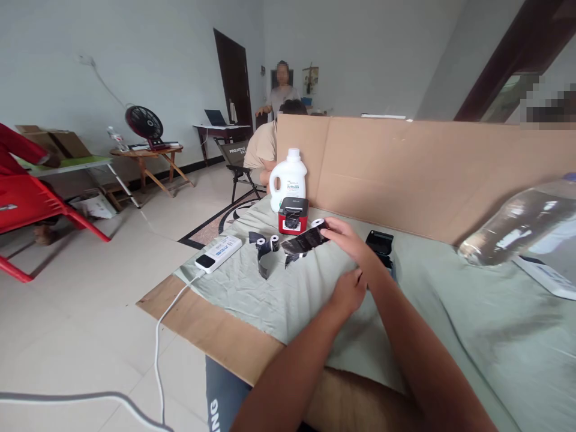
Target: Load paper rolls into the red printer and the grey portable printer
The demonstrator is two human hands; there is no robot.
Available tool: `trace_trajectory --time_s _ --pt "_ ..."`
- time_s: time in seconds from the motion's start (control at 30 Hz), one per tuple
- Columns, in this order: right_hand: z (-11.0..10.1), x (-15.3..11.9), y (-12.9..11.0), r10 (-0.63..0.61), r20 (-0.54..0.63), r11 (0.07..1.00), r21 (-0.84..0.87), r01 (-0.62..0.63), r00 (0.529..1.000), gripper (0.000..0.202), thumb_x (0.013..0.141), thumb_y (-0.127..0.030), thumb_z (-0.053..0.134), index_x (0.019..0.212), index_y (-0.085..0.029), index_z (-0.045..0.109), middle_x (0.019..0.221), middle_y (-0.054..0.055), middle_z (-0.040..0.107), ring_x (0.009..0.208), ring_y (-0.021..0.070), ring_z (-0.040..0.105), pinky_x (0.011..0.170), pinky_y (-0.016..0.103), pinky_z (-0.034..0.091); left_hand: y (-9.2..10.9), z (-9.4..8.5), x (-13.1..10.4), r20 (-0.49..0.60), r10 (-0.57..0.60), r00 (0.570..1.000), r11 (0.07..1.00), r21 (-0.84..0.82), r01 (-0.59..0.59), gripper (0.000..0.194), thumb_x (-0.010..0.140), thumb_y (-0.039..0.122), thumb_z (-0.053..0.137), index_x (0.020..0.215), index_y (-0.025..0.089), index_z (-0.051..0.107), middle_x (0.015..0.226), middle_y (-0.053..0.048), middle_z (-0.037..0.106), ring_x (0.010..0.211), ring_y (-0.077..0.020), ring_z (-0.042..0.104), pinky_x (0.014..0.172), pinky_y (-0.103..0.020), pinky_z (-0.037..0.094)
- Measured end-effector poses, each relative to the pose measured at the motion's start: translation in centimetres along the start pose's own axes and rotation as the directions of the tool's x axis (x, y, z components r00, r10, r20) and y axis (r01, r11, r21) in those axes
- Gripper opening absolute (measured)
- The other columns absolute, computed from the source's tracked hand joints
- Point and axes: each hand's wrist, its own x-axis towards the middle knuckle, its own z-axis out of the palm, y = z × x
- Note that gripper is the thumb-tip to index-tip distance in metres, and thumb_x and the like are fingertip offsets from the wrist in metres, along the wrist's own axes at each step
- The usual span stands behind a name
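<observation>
Cloth-covered surface (288, 306): red-black box (294, 207) stood on it. Left hand (350, 293) turned away; could not tell its grip. Right hand (342, 236) pinched a black roll (317, 223) just right of the box. Judged risk: slackened pinch, trailing strip (302, 242) tangling with small rolls (275, 242).

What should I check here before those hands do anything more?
1. Right hand holding the black-strip roll: ok, fingers at its end.
2. Strip wound up on that roll: not ok, a length hangs off it.
3. Left hand's grip: cannot tell, partly hidden.
4. White jug upright and capped: ok.
5. Power strip apart from both hands: ok.
</observation>
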Motion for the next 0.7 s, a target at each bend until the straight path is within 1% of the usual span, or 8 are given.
trace_trajectory --time_s 0.13,0.23,0.3,0.43,0.53,0.6,0.63,0.7 --pt "-7.7 -5.1 -1.4 0.142 0.055 0.979 -0.152 -0.133 0.988 0.038 0.085 -0.046 0.061 0.109 -0.018 0.069 0.094 0.004 0.068 0.086 0.0216 0.061 0.069 0.029 0.047 0.1 0.2 -0.1 -0.05 -0.023 0.998 0.999 0.036 0.025 0.043 0.099 0.036 0.04 0.123 0.011 0.065 0.129 -0.016 0.065 0.124 -0.029 0.059 0.112 -0.047 0.04" --pt "-12.3 -8.1 0.0 0.242 0.03 0.927 -0.303 -0.222 0.97 0.04 0.084 -0.046 0.061 0.11 -0.018 0.071 0.097 0.006 0.071 0.088 0.0248 0.063 0.072 0.032 0.05 0.3 0.2 -0.3 -0.062 -0.031 0.998 0.999 0.042 0.034 0.039 0.097 0.035 0.046 0.12 0.013 0.067 0.126 -0.014 0.067 0.12 -0.028 0.061 0.109 -0.045 0.044" --pt "-14.0 -9.3 1.9 0.255 -0.038 0.863 -0.441 -0.245 0.966 0.035 0.084 -0.04 0.059 0.108 -0.018 0.072 0.101 0.007 0.072 0.093 0.0271 0.064 0.082 0.037 0.051 0.4 0.1 -0.3 -0.039 -0.019 0.999 0.998 0.061 0.021 0.038 0.096 0.034 0.046 0.121 0.014 0.067 0.124 -0.013 0.068 0.118 -0.0272 0.062 0.108 -0.045 0.045" --pt "-14.4 -9.6 5.8 0.244 -0.149 0.702 -0.655 -0.281 0.958 0.035 0.087 -0.023 0.052 0.116 -0.02 0.07 0.122 0.009 0.069 0.112 0.0282 0.061 0.1 0.041 0.046 0.3 0.1 -0.3 -0.018 -0.022 1.0 0.992 0.123 0.024 0.045 0.099 0.036 0.04 0.133 0.014 0.059 0.132 -0.013 0.063 0.124 -0.0264 0.058 0.112 -0.044 0.041" --pt "-13.8 -9.1 7.4 0.287 -0.196 0.545 -0.771 -0.328 0.938 0.038 0.091 -0.021 0.049 0.124 -0.021 0.067 0.13 0.01 0.064 0.121 0.0305 0.056 0.104 0.044 0.041 0.0 0.2 -0.4 -0.003 -0.036 0.999 0.992 0.12 0.036 0.052 0.096 0.037 0.047 0.143 0.015 0.05 0.136 -0.013 0.06 0.119 -0.0254 0.06 0.105 -0.042 0.048" --pt "-13.4 -8.9 7.8 0.331 -0.24 0.459 -0.804 -0.378 0.912 0.039 0.093 -0.022 0.048 0.127 -0.024 0.065 0.132 0.009 0.063 0.123 0.0332 0.053 0.104 0.048 0.039 -0.1 0.3 -0.6 0.015 0.002 1.0 0.991 0.137 -0.004 0.058 0.093 0.034 0.052 0.148 0.019 0.042 0.138 -0.012 0.057 0.117 -0.0246 0.06 0.101 -0.04 0.051" --pt "-13.2 -8.9 7.9 0.346 -0.254 0.441 -0.806 -0.395 0.904 0.039 0.093 -0.022 0.047 0.128 -0.026 0.065 0.133 0.009 0.062 0.124 0.0341 0.052 0.104 0.049 0.039 -0.1 0.3 -0.7 0.026 0.038 0.999 0.987 0.156 -0.042 0.06 0.092 0.033 0.053 0.15 0.021 0.04 0.14 -0.011 0.056 0.119 -0.0244 0.059 0.102 -0.04 0.05" --pt "-12.9 -8.9 8.1 0.35 -0.264 0.457 -0.789 -0.41 0.899 0.039 0.094 -0.022 0.046 0.128 -0.028 0.064 0.133 0.008 0.061 0.124 0.0345 0.05 0.104 0.05 0.037 -0.1 0.3 -0.9 0.048 0.108 0.993 0.972 0.205 -0.116 0.061 0.09 0.029 0.055 0.149 0.025 0.041 0.143 -0.009 0.051 0.127 -0.0247 0.053 0.108 -0.04 0.046"
